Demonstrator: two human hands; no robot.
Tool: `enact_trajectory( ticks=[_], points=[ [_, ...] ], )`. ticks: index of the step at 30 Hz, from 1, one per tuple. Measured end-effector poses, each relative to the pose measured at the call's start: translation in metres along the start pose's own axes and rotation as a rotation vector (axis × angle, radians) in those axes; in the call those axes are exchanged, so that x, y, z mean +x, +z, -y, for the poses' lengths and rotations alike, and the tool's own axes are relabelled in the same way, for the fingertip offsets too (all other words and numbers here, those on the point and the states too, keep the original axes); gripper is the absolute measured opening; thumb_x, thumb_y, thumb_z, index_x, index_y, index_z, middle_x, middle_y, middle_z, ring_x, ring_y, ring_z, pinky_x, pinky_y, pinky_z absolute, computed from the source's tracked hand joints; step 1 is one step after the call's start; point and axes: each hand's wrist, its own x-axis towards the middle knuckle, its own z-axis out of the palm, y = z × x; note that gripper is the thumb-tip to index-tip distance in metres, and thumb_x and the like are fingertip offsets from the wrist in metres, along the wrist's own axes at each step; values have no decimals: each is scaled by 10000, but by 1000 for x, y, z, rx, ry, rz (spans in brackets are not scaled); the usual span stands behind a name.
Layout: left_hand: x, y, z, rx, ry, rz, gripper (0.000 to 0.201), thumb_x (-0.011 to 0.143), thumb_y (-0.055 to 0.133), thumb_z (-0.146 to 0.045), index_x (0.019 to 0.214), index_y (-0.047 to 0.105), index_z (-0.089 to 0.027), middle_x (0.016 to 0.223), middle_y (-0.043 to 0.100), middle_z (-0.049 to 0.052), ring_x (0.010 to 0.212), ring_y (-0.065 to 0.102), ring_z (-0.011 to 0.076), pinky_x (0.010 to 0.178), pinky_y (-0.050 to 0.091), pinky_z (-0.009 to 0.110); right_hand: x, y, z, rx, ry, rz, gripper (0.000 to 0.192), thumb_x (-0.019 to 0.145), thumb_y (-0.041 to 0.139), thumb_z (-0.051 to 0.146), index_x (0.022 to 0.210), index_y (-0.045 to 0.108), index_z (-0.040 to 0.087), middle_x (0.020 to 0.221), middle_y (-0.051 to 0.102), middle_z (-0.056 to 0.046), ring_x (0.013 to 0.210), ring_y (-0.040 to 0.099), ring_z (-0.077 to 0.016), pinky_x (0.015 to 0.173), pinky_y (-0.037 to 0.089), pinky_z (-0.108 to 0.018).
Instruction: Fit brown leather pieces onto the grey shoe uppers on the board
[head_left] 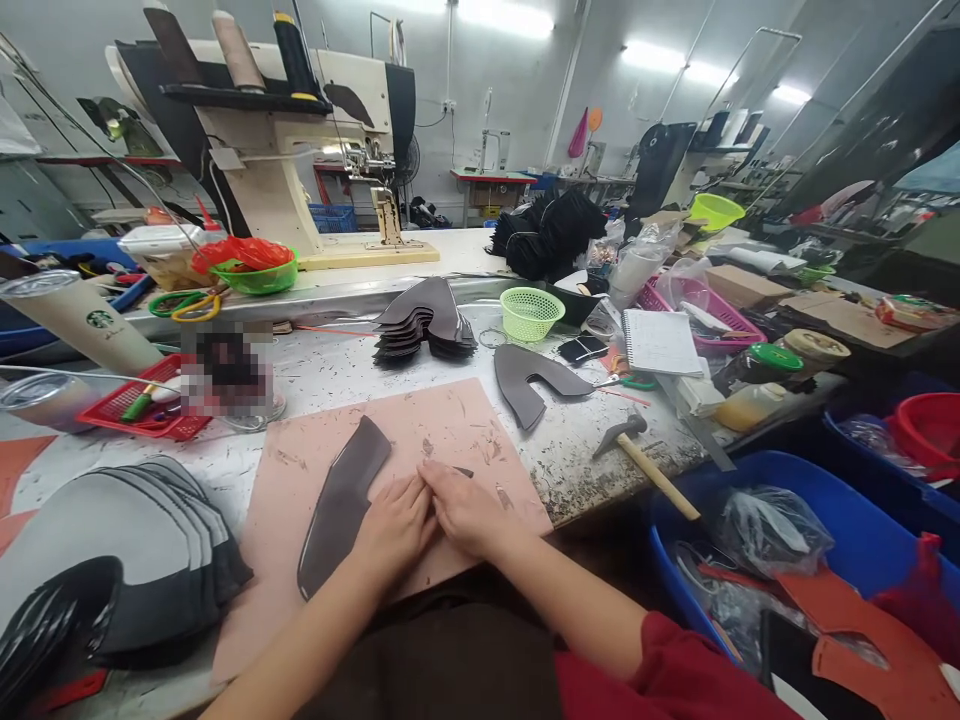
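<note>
A stack of grey cut pieces (142, 560) is lying at the far left of the bench. Just right of it, a dark leather piece (341, 505) is resting flat on the pink cutting mat (465, 420). The left hand (394, 525) is pressing its flattened, open fingers onto that piece's right edge, gripping nothing. The right hand (469, 510) is lying touching it, fingers flat on the mat. Farther right, a hammer (645, 460) is sitting at the bench edge.
</note>
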Motion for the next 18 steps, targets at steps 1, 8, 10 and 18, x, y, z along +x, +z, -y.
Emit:
enact_trajectory(
  ticks=[1, 8, 10, 18],
  points=[
    [-4, 1, -1, 8, -7, 0, 432, 849, 302, -332, 1140, 516, -94, 1137, 566, 138, 1029, 521, 231, 874, 402, 357, 0, 1, 2, -28, 8, 30, 469, 831, 300, 177, 1288, 349, 86, 1329, 397, -104, 1237, 310, -152, 1032, 258, -328],
    [-51, -9, 3, 93, -209, 84, 564, 795, 351, -532, 1264, 399, -220, 1319, 397, 109, 1210, 331, 332, 956, 261, 543, -8, 5, 7, -145, 98, 145, 668, 802, 373, 530, 1350, 243, 170, 1414, 199, -128, 1289, 177, -264, 1026, 164, -469],
    [-68, -12, 9, 134, -337, 92, 591, 775, 354, -575, 1264, 393, -246, 1331, 375, 125, 1219, 295, 371, 923, 262, 586, -8, 3, 9, -155, 121, 156, 709, 786, 374, 564, 1350, 241, 155, 1416, 178, -151, 1294, 151, -283, 1012, 171, -484],
    [-92, -25, 31, 98, -252, 189, 554, 785, 391, -543, 1293, 272, -356, 1365, 321, 107, 1214, 334, 314, 921, 354, 483, 73, -20, 28, -233, -167, 121, 384, 826, 420, 416, 1107, 523, 176, 1153, 553, -134, 1104, 452, -246, 971, 234, -462]
  ],
)
